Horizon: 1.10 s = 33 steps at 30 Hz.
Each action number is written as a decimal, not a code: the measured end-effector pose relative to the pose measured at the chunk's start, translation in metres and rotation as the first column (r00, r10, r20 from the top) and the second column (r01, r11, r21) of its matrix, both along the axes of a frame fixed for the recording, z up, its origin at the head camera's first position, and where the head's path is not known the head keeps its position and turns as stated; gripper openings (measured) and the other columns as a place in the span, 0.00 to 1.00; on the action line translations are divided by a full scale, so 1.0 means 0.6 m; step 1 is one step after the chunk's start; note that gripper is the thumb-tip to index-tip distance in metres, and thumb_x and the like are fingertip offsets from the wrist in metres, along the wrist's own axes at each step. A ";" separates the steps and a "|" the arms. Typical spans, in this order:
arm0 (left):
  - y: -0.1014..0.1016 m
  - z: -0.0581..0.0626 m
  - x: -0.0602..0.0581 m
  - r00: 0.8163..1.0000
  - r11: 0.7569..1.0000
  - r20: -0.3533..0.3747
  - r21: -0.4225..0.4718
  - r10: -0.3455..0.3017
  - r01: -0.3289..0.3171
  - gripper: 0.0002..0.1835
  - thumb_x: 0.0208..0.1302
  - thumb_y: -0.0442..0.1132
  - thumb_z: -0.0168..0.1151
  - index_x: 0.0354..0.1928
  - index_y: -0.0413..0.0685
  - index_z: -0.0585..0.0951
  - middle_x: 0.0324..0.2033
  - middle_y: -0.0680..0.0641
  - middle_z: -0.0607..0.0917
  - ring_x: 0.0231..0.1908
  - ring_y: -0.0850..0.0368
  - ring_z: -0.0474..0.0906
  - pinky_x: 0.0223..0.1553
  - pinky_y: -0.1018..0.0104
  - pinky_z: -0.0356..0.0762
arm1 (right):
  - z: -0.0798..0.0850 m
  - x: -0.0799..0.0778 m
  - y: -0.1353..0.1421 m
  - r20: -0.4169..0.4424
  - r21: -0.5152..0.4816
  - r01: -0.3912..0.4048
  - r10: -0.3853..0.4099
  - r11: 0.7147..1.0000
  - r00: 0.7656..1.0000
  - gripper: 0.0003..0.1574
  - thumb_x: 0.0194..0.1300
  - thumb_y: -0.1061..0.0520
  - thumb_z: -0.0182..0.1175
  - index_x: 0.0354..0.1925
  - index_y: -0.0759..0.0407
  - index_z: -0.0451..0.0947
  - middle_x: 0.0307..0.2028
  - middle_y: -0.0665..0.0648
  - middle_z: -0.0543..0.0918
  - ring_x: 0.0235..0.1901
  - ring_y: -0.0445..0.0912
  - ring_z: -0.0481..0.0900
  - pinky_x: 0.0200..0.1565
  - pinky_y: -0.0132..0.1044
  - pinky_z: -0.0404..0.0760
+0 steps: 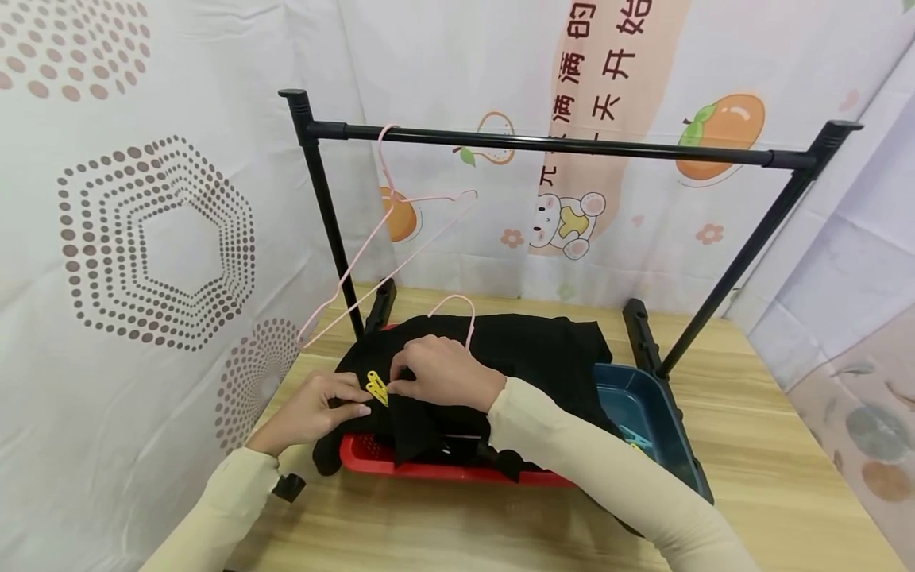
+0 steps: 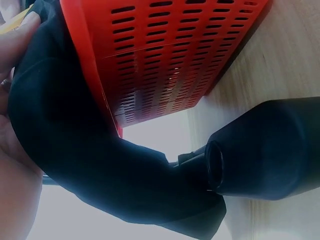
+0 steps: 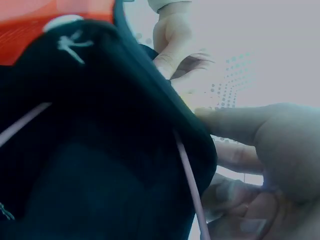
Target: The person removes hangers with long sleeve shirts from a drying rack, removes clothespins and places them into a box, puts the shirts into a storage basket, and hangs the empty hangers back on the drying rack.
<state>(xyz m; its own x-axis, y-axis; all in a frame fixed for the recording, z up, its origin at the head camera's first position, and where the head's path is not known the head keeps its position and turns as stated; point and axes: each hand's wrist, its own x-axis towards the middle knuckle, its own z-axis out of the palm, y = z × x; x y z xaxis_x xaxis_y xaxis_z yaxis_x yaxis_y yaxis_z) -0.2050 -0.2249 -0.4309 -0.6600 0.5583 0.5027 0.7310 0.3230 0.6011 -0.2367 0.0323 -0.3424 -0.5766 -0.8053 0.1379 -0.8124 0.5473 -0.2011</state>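
Note:
A black garment (image 1: 522,349) is draped over a red basket (image 1: 457,473), and a pink hanger (image 1: 470,318) sticks out of it with its hook up. A yellow clothespin (image 1: 376,388) lies against the cloth, right between both sets of fingertips. My left hand (image 1: 310,409) pinches the garment's left part from the front left, the index tip at the clothespin. From above, my right hand (image 1: 443,372) pinches the cloth beside the clothespin, thumb and index finger together. In the right wrist view the fingers (image 3: 237,125) meet the garment's edge, a pink hanger bar (image 3: 190,182) crossing the cloth.
A black clothes rack (image 1: 565,144) stands over the basket. On its rail, at the left, hangs a bare pink hanger (image 1: 389,202). A dark blue tray (image 1: 686,445) with clothespins (image 1: 635,437) is at the right, partly under the garment. Printed curtains (image 1: 179,238) surround the wooden table (image 1: 772,445).

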 end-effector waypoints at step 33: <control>-0.003 0.004 0.007 1.000 1.000 0.023 0.005 0.005 -0.005 0.13 0.55 0.21 0.73 0.38 0.44 0.92 0.28 0.55 0.83 0.25 0.64 0.72 0.26 0.70 0.72 | -0.012 0.030 -0.042 -0.029 -0.149 -0.045 0.041 0.988 0.999 0.09 0.67 0.47 0.71 0.41 0.50 0.85 0.34 0.43 0.80 0.28 0.33 0.74 0.26 0.23 0.71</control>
